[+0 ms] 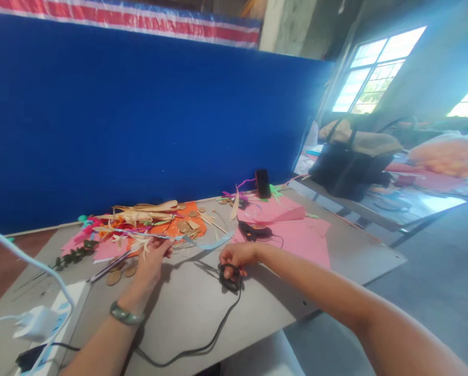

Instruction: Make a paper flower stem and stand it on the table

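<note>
My right hand [237,255] grips a pair of black-handled scissors [229,284] low over the table, with the blades pointing left. The fingers of my left hand [155,256] are pinched on a light blue ribbon [214,243]. That ribbon runs off to the right, above the scissors, and part of it looks twisted. Just behind my left hand lies a pile of pale dried husk strips [143,213]. Several round wooden slices [114,277] rest beside my left wrist, partly covered by a pen-like stick [110,265].
A black glue gun [253,231] lies on pink sheets [304,237] at the right. An orange sheet [167,227] holds small wooden pieces. A phone [262,184] leans near the blue partition [159,115]. The power strip [71,308] and a black cable [202,349] occupy the near side.
</note>
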Demonstrator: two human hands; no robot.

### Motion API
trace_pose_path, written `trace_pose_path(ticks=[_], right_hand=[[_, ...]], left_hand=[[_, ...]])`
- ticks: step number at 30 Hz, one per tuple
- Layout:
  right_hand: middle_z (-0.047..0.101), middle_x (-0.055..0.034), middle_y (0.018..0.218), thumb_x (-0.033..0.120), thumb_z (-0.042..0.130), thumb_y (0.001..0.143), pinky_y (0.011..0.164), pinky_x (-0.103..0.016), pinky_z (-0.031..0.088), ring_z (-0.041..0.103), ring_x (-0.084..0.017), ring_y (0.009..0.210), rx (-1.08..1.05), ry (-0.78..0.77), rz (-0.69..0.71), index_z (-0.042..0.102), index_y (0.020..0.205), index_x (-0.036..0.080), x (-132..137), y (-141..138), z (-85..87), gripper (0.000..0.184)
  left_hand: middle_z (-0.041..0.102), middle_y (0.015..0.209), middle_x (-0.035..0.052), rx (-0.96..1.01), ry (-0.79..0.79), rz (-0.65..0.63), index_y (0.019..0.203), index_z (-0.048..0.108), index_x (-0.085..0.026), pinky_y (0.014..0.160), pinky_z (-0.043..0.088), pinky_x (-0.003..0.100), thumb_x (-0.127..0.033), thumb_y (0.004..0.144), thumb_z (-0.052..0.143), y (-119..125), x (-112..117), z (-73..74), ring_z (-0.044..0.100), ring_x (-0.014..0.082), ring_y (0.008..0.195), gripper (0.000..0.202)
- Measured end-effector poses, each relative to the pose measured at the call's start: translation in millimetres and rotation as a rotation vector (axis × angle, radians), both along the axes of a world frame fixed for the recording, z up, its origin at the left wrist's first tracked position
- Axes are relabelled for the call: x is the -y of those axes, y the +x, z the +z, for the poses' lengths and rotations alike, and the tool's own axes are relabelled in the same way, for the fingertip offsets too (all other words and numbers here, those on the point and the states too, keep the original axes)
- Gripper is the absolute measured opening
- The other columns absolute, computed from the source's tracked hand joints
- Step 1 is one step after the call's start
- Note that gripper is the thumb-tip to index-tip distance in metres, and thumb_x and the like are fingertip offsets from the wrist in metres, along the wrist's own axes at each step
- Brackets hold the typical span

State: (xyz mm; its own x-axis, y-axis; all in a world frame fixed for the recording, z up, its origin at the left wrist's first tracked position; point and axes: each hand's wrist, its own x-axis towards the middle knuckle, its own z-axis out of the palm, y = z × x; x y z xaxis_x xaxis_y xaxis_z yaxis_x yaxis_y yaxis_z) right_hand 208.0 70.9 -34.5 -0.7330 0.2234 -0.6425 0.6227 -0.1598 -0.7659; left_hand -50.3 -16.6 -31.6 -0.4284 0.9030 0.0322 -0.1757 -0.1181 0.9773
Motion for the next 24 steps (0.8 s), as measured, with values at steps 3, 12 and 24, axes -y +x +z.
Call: trace_pose_path(ticks=[3, 12, 24], right_hand=[[0.068, 0.0004, 0.06, 0.045, 0.086, 0.047, 0.041, -0.017, 0.047, 0.06, -0.008, 0.044, -0.049, -0.066, -0.006, 0.056, 0.069, 0.012, -7, 6, -5.0, 0.049], [0.047, 0.0128, 0.041, 0.037, 0.087, 0.049, 0.027, -0.012, 0.025, 0.037, -0.002, 0.029, -0.202, 0.017, -0.343, 0.046, 0.07, 0.017, 8, 5, -18.3, 0.051], [0.052, 0.0064, 0.055, 0.026, 0.074, 0.066, 0.047, -0.018, 0.032, 0.049, -0.008, 0.05, -0.191, 0.637, -0.182, 0.05, 0.066, 0.016, 42, -2, 3.9, 0.026]], left_hand=[[0.058, 0.053, -0.0047, 0.012, -0.01, 0.021, 0.072, 0.054, -0.018, 0.042, 0.039, 0.021, -0.026, 0.057, 0.078, 0, 0, -0.5, 0.053, 0.0104, 0.045, 0.03], [0.058, 0.052, -0.0044, 0.009, 0.008, 0.01, 0.071, 0.054, -0.018, 0.042, 0.039, 0.02, -0.026, 0.058, 0.078, 2, 0, -0.7, 0.053, 0.0104, 0.045, 0.028], [0.057, 0.051, -0.0047, -0.004, 0.008, 0.011, 0.071, 0.055, -0.018, 0.042, 0.04, 0.022, -0.029, 0.057, 0.078, 4, 2, 1.0, 0.052, 0.0111, 0.044, 0.029]])
